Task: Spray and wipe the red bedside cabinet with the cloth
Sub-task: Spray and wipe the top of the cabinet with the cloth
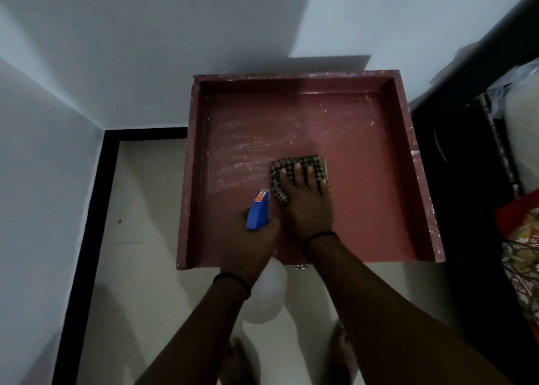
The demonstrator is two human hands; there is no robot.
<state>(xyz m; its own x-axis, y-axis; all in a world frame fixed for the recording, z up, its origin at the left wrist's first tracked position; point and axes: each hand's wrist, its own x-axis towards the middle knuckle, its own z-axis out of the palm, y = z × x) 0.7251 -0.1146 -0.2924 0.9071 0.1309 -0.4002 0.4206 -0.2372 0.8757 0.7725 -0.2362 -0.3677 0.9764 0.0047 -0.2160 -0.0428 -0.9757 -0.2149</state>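
Note:
The red bedside cabinet [379, 139] stands against the wall, its sunken top framed by a raised rim on three sides. White smears streak its left and far parts. A checked cloth [294, 163] lies folded near the middle of the top. My right hand [306, 200] presses flat on it with fingers straight. My left hand [250, 244] grips a spray bottle by its neck at the cabinet's front left; the blue trigger head [257, 211] points toward the far side, and the white bottle body [268, 291] hangs below the front edge.
A white wall corner closes the left and far sides, with a black skirting strip [93, 203] along the pale tiled floor [140, 198]. A dark bed frame [466, 151] with patterned bedding [522, 256] stands close on the right. My feet show at the bottom.

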